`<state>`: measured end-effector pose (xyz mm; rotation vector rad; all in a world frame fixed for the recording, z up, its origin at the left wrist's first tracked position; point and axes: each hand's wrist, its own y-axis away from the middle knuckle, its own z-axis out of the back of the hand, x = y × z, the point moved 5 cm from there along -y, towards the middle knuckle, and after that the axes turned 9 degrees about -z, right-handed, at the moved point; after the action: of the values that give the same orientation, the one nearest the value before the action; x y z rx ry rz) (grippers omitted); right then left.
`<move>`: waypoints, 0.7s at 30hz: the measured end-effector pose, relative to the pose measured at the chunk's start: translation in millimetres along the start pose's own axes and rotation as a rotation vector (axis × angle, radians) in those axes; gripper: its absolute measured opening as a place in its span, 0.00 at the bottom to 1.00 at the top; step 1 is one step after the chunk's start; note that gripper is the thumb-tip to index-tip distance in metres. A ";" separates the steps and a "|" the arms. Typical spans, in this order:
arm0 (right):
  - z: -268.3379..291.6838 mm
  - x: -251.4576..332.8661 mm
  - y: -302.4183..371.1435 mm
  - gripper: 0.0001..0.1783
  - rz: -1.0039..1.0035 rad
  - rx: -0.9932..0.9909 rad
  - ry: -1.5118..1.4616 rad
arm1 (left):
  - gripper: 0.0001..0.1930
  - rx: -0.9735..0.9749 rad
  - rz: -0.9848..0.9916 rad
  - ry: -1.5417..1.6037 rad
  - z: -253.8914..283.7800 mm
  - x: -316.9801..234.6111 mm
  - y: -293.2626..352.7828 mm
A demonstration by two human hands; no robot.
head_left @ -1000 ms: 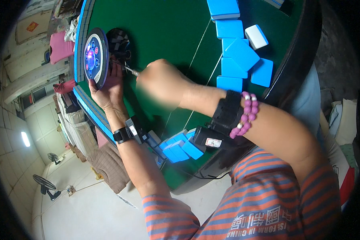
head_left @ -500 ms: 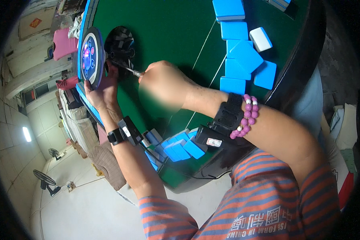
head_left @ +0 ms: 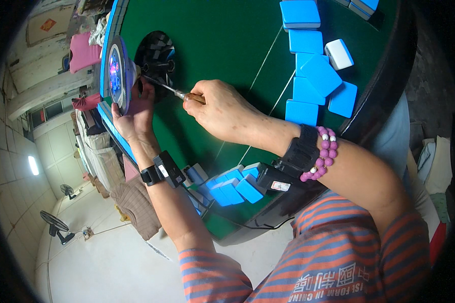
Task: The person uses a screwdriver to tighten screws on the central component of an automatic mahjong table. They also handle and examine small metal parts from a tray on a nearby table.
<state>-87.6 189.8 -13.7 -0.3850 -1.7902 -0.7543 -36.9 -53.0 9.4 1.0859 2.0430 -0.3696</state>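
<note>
A round control panel (head_left: 118, 76) with lit blue and pink buttons is tipped on its edge above the green mahjong table. My left hand (head_left: 139, 113) grips it from below, thumb at its rim. Between the thumb and fingers of my right hand (head_left: 225, 108) is the handle of a screwdriver (head_left: 194, 98). Its thin shaft points left, toward the underside of the panel near my left fingers. Whether the tip touches anything I cannot tell. Behind the shaft lies a dark round opening (head_left: 159, 48) in the table top.
Blue-backed mahjong tiles (head_left: 304, 91) lie in a loose line at the right, with a white one (head_left: 339, 54) beside them. More tiles (head_left: 232, 187) sit by the near edge. The table's black rim (head_left: 374, 86) curves on the right. Fans (head_left: 55, 227) stand on the pale floor.
The panel has turned more edge-on. My right hand has shifted slightly right and its grip has opened out, so more of the screwdriver's handle shows.
</note>
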 end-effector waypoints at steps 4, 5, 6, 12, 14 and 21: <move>3.4 1.0 5.0 0.15 -0.072 0.032 -0.018 | 0.34 -0.022 -0.006 -0.037 -3.3 0.0 0.4; 3.5 1.0 5.3 0.15 -0.070 0.025 -0.014 | 0.34 -0.008 0.009 0.013 -4.8 0.6 1.2; 3.2 1.5 5.5 0.15 -0.069 0.027 -0.015 | 0.34 0.006 0.024 0.064 -6.2 1.0 2.0; 1.9 -4.8 3.0 0.15 -0.081 0.006 0.011 | 0.34 -0.010 0.004 0.034 -4.6 -0.8 0.9; 1.1 -5.4 2.2 0.14 -0.065 0.003 0.018 | 0.34 -0.029 -0.002 0.032 -3.4 -2.0 1.4; 1.4 -2.3 3.9 0.14 -0.104 0.029 -0.027 | 0.35 -0.073 -0.007 0.167 -9.4 1.4 3.7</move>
<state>-85.5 193.8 -14.9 -0.2857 -1.8560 -0.7980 -39.1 -44.7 14.9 1.0968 2.1895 -0.2125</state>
